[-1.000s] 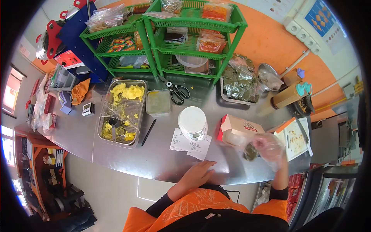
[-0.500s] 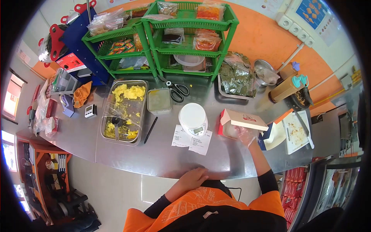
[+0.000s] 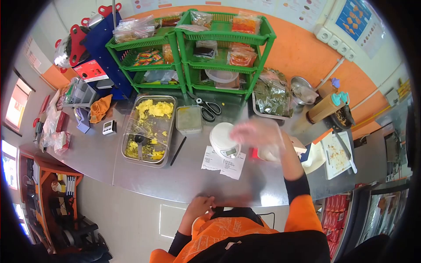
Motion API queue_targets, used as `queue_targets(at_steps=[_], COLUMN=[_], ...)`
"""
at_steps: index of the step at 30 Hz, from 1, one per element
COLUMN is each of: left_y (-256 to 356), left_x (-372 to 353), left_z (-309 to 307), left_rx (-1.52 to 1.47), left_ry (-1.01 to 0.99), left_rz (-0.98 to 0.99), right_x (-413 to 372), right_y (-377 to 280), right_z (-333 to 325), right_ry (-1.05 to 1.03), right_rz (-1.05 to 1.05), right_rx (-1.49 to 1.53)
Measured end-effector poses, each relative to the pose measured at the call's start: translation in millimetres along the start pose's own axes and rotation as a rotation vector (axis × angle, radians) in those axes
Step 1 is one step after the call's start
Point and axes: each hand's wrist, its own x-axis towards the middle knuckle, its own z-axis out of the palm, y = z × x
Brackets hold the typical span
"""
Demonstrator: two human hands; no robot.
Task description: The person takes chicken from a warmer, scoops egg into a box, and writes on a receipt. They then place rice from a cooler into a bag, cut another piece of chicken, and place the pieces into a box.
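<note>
My right hand (image 3: pixel 256 135), in a clear plastic glove and blurred by motion, passes over the right side of the white kitchen scale (image 3: pixel 222 136). Its fingers point left, too smeared to show whether they hold anything. Behind the hand and wrist, the red and white cardboard box (image 3: pixel 298 146) is mostly hidden. Two printed paper slips (image 3: pixel 231 167) lie partly under the scale. Down by the counter's front edge, my left hand (image 3: pixel 199 208) is bare, its fingers curled in and nothing showing in them.
A steel tray (image 3: pixel 127 147) holds yellow food, a dark scoop (image 3: pixel 140 140) and plastic wrap. Nearby are a lidded tub (image 3: pixel 189 119), scissors (image 3: pixel 209 110) and a black pen (image 3: pixel 178 151). A knife (image 3: pixel 343 147) lies on the white board (image 3: pixel 333 164); green racks (image 3: pixel 226 63) stand behind.
My right hand has left the cardboard box and moved up and left over the scale. My left hand has drawn slightly left and down, its fingers now curled. The view has shifted slightly.
</note>
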Motion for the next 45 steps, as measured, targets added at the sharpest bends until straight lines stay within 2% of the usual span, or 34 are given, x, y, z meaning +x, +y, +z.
queue_targets(at_steps=[1, 2, 3, 5, 6, 8, 9, 11, 13, 15, 17, 18, 20, 21, 22, 25, 26, 27, 28, 29, 31, 33, 35, 37, 39, 41, 43, 44, 45], left_y=[-10, -18, -30, -52, -56, -67, -71, -66, -65, -62, -67, -67, -65, -66, -65, -70, -68, -65, -63, -62, -63, -64, -62, -62, -66, -60, -41, -23, -7], left_x=[0, 0, 0, 3, 3, 4, 5, -1, 0, -3, 1, 0, -1, 0, 3, 1, 1, 3, 2, 1, -5, -2, -4, -1, 1, 2, 0, -1, -4], left_z=[-6, -11, -16, -23, -25, -28, -30, -24, -19, -17, -17, -16, -11, -8, -10, -27, -22, -15, -11, -13, -21, -21, -22, -21, -25, -32, -34, -37, -38], left_rx=[-0.044, -0.017, -0.018, -0.027, -0.049, -0.391, -0.561, -0.574, -0.536, -0.561, -0.562, -0.577, -0.572, -0.550, -0.525, -0.412, -0.474, -0.533, -0.587, -0.597, -0.606, -0.588, -0.582, -0.575, -0.516, -0.314, -0.186, -0.158, -0.129], left_ry=[0.063, 0.181, 0.275, 0.465, 0.516, 0.422, 0.367, 0.410, 0.496, 0.542, 0.568, 0.582, 0.633, 0.676, 0.714, 0.327, 0.447, 0.565, 0.682, 0.633, 0.509, 0.517, 0.506, 0.500, 0.429, 0.405, 0.332, 0.270, 0.205], left_rz=[0.035, -0.015, 0.050, 0.181, 0.183, 0.107, 0.072, 0.123, 0.131, 0.119, 0.101, 0.116, 0.145, 0.158, 0.164, -0.127, -0.031, 0.068, 0.165, 0.146, 0.081, 0.090, 0.084, 0.112, 0.044, 0.148, 0.196, 0.197, 0.188], right_x=[38, 76, 110, 153, 167, 191, 207, 240, 286, 325, 353, 390, 389, 352, 366, 380, 378, 370, 369, 368, 326, 290, 188, 75, 10, -50, -108, -124, -128], right_y=[17, 24, 18, -26, -52, -109, -129, -159, -182, -187, -176, -150, -171, -199, -198, -191, -192, -198, -198, -197, -216, -197, -207, -208, -165, -115, -42, 3, 24], right_z=[-12, -15, -16, -21, -24, -35, -42, -66, -97, -124, -144, -166, -165, -146, -151, -153, -154, -151, -152, -154, -139, -152, -125, -87, -66, -55, -22, 2, 24], right_ry=[0.046, 0.102, 0.146, 0.313, 0.494, 0.846, 1.000, 1.147, 1.132, 0.970, 0.797, 0.802, 0.712, 0.623, 0.635, 0.625, 0.605, 0.587, 0.595, 0.601, 0.813, 0.772, 0.866, 0.667, 0.342, 0.020, -0.144, -0.143, -0.111], right_rz=[-0.191, -0.278, -0.357, -0.479, -0.566, -0.722, -0.696, -0.758, -0.505, -0.214, -0.126, -0.068, 0.014, 0.039, 0.051, 0.104, 0.121, 0.139, 0.058, -0.021, -0.169, -0.356, -0.493, -0.370, -0.264, -0.208, 0.049, 0.276, 0.341], right_rx=[-0.234, 0.237, 0.712, 0.551, 0.277, -0.290, -0.444, -0.826, -0.944, -1.030, -1.370, -1.261, -1.235, -1.313, -1.337, -1.362, -1.345, -1.328, -1.371, -1.410, -1.071, -1.698, -1.167, -0.663, -0.621, -0.566, -0.244, 0.042, -0.439])
